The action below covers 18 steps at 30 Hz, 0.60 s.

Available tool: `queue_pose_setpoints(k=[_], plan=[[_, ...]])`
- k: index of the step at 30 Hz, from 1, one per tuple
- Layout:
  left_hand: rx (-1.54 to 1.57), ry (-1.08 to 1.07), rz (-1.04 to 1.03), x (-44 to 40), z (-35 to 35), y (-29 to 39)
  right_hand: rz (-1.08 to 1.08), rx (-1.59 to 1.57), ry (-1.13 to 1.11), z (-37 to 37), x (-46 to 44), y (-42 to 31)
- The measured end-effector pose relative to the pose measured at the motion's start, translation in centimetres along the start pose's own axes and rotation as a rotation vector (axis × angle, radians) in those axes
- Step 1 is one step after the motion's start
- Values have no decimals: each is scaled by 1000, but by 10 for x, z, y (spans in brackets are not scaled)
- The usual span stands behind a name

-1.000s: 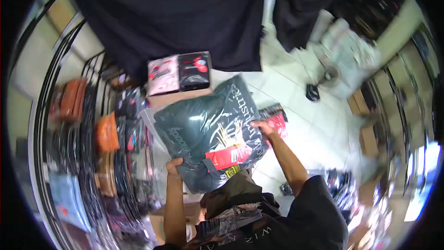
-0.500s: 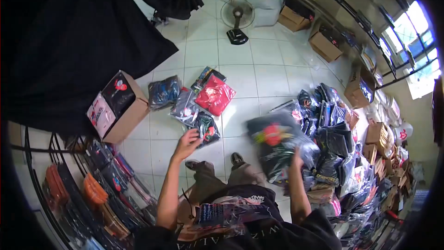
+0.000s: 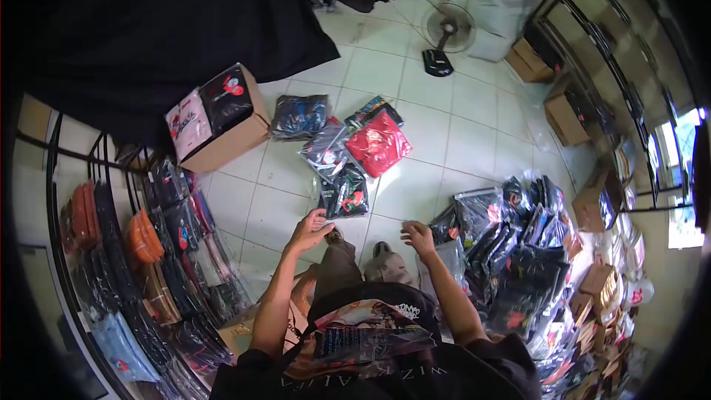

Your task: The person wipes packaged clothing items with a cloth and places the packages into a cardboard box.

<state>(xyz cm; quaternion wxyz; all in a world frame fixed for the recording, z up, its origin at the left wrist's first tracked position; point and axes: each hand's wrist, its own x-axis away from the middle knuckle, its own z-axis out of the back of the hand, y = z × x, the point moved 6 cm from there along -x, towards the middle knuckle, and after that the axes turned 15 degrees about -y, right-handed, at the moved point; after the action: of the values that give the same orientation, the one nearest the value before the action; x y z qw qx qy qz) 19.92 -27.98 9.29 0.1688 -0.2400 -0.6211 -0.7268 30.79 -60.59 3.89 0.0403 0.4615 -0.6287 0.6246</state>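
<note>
My left hand [image 3: 311, 230] hovers just below a black folded shirt in a clear bag [image 3: 345, 191]. Its fingers are apart and hold nothing. Over the floor in front of my right foot is my right hand [image 3: 418, 238], loosely curled with nothing in it. Beyond the black shirt lie a grey bagged shirt [image 3: 325, 151], a red one [image 3: 379, 144], a dark blue one [image 3: 300, 116] and a dark one with a colourful print [image 3: 370, 113]. To my right spreads a heap of dark bagged shirts [image 3: 485, 222], close to the right hand.
A cardboard box [image 3: 235, 137] of bagged shirts stands left of the small group. Racks of folded clothes [image 3: 178, 230] line the left side. A floor fan [image 3: 438, 62] and stuffed white sacks [image 3: 492, 0] are at the back. More boxes [image 3: 566, 115] stand along the right shelving.
My right hand has let go of the large black bagged shirt and come in toward the middle. The camera view has turned, shifting the floor items rightward.
</note>
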Motion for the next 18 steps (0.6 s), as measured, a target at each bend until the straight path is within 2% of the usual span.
queue_pose_setpoints(k=[2, 4, 6, 8, 10, 13, 14, 17, 18], plan=[[43, 80, -13, 5, 26, -12, 125, 309, -149, -38, -46, -35], [39, 150, 28, 11, 47, -16, 136, 429, -159, -70, -76, -62], [69, 187, 43, 11, 67, -27, 240, 731, -170, -97, -105, -85], [92, 210, 51, 6, 82, -44, 245, 766, -175, -118, -130, -93], [123, 218, 98, -5, 98, -63, 304, 1003, -225, -142, -164, -107], [30, 262, 220, -20, 109, -70, 241, 1058, -310, -157, -199, -111], [-80, 294, 205, -27, 111, -72, 250, 1069, -299, -161, -211, -113], [-134, 351, 137, -50, 111, -70, 347, 1113, -374, -168, -261, -115], [-129, 389, 130, -61, 110, -77, 261, 1136, -423, -164, -290, -99]])
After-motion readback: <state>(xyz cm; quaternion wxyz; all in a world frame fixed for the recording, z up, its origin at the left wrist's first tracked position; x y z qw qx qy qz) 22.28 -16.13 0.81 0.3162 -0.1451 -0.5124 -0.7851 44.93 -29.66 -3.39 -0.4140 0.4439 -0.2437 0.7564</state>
